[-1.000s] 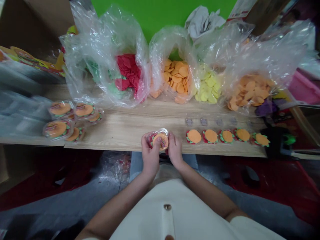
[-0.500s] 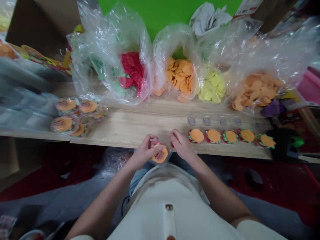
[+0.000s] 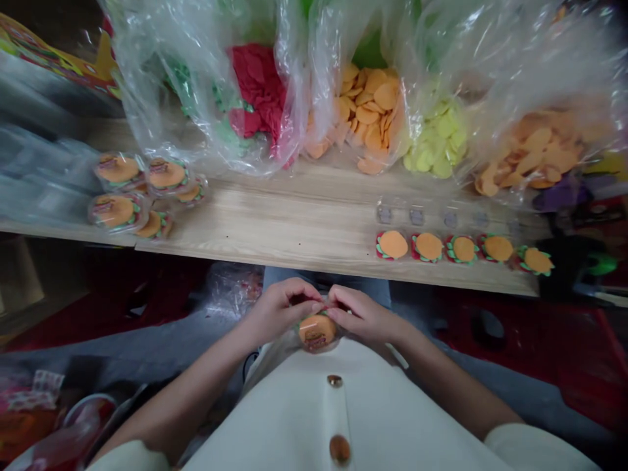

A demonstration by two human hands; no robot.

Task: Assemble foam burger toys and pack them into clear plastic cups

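Observation:
A toy burger in a clear plastic case (image 3: 316,332) is close to my body, below the table's front edge. My left hand (image 3: 289,306) pinches the case's upper edge from the left. From the right, my right hand (image 3: 354,310) grips the same edge, its thumb and fingers pressed together near the left fingertips. The burger's orange top faces up with dark print on it. The fingers hide the case's far edge. On the right of the table, a row of toy burgers (image 3: 428,247) lies in open clear cases with their lids (image 3: 417,214) folded back.
Cased burgers (image 3: 116,210) are grouped at the table's left, by stacked clear packaging (image 3: 39,176). Along the back, plastic bags hold red pieces (image 3: 260,91), orange discs (image 3: 373,108), yellow pieces (image 3: 436,140) and tan-orange pieces (image 3: 537,150). The wooden table (image 3: 284,216) ends in front of me.
The cased burger has moved from the table edge down toward my body. My right hand, apart from it before, now grips its edge beside my left hand. The view has tilted downward.

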